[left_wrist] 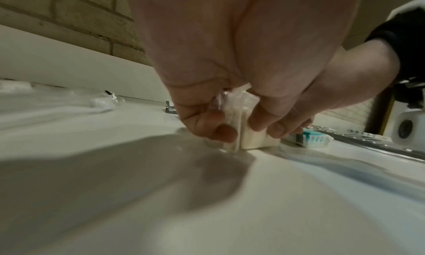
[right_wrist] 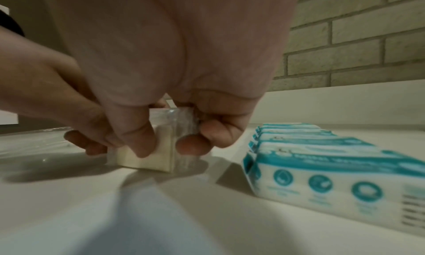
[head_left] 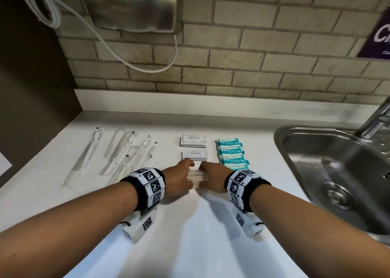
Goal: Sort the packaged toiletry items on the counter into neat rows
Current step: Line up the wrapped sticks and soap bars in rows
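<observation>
A small stack of cream soap bars in clear wrap stands on the white counter, just in front of the toothpaste sachets. My left hand grips its left side and my right hand grips its right side. In the left wrist view my left hand pinches the soap bars with curled fingers and thumb. The right wrist view shows my right hand pinching the soap bars the same way. Behind the toothpaste lie shampoo sachets.
A row of teal mini wipes packs runs beside my right hand, close in the right wrist view as wipes packs. Several clear-wrapped toothbrushes lie loosely at the left. A steel sink with a tap sits at the right.
</observation>
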